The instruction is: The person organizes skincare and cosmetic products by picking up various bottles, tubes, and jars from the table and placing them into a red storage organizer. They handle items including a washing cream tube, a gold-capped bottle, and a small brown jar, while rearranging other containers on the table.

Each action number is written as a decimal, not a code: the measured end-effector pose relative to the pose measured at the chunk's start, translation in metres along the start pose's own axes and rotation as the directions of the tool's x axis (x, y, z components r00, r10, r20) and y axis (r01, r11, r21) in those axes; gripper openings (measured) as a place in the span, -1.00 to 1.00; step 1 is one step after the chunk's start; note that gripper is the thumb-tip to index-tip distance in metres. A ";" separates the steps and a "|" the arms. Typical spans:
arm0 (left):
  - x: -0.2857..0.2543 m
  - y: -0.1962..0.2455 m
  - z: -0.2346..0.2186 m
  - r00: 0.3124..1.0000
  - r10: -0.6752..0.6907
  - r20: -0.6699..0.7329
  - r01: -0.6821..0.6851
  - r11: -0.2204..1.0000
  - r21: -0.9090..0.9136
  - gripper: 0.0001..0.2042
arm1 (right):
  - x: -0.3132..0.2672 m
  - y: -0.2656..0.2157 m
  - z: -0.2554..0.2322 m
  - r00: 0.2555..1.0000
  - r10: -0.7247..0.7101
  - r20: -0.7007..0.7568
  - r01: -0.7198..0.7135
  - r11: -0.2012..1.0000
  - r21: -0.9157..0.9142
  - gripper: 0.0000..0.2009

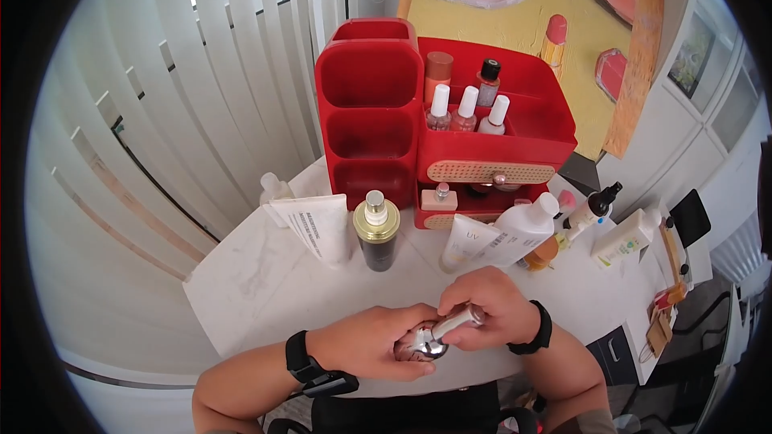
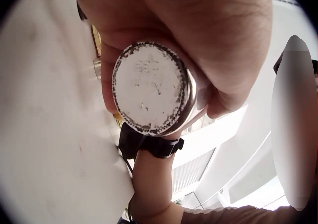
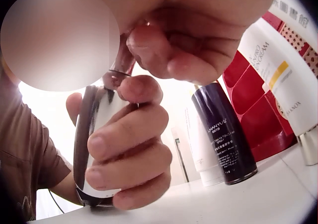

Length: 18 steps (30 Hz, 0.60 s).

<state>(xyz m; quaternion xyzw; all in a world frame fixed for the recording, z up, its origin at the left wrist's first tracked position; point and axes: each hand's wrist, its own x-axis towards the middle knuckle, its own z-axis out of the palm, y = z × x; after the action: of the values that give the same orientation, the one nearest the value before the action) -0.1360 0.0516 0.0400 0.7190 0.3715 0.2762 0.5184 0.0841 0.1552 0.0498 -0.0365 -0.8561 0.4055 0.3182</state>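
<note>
My left hand (image 1: 366, 344) grips a shiny silver bottle (image 1: 414, 343) just above the front of the table, its fingers wrapped round the body in the right wrist view. In the left wrist view the bottle's base (image 2: 149, 87) shows as a white disc with a worn, speckled rim. The fingers of my right hand (image 1: 492, 305) pinch a silver cylindrical cap (image 1: 465, 321) at the bottle's top; it leans up to the right. Beyond the hands stands a dark spray bottle (image 1: 378, 245) with a gold collar.
A red organizer (image 1: 366, 72) with nail polish bottles (image 1: 464, 110) stands at the back. White tubes (image 1: 318, 229) lie left of the spray bottle, and a UV tube (image 1: 466, 243) and white bottle (image 1: 527, 225) on its right. More bottles (image 1: 623, 239) stand farther right.
</note>
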 end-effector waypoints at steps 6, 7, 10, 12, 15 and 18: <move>0.000 -0.005 0.004 0.998 0.019 0.054 -0.021 0.999 0.038 -0.48 | 0.001 0.001 0.000 0.998 -0.055 0.020 0.056 0.996 -0.073 -0.67; 0.001 -0.006 0.005 0.999 0.017 0.035 -0.018 0.999 0.028 -0.48 | 0.001 0.001 0.000 0.999 -0.050 0.020 0.051 0.995 -0.090 -0.66; 0.002 -0.006 0.006 0.999 0.032 -0.004 -0.032 0.999 0.035 -0.47 | 0.002 0.001 -0.002 0.999 -0.038 0.024 0.041 0.992 -0.116 -0.65; 0.002 -0.005 0.005 0.998 0.054 -0.022 -0.052 0.997 0.054 -0.47 | 0.003 0.001 -0.003 0.999 -0.033 0.028 0.036 0.991 -0.127 -0.64; 0.002 -0.001 0.006 0.999 -0.039 -0.004 0.039 0.998 0.044 -0.46 | 0.001 -0.001 -0.002 1.000 -0.001 0.008 0.002 0.992 -0.126 -0.62; 0.002 0.003 0.004 0.997 -0.073 -0.027 0.074 0.995 0.061 -0.46 | 0.001 0.002 -0.002 1.000 -0.001 -0.012 -0.001 0.986 -0.167 -0.61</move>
<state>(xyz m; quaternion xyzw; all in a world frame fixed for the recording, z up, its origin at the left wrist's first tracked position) -0.1307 0.0509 0.0420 0.7171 0.4123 0.2542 0.5012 0.0840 0.1580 0.0497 -0.0653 -0.8851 0.3322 0.3193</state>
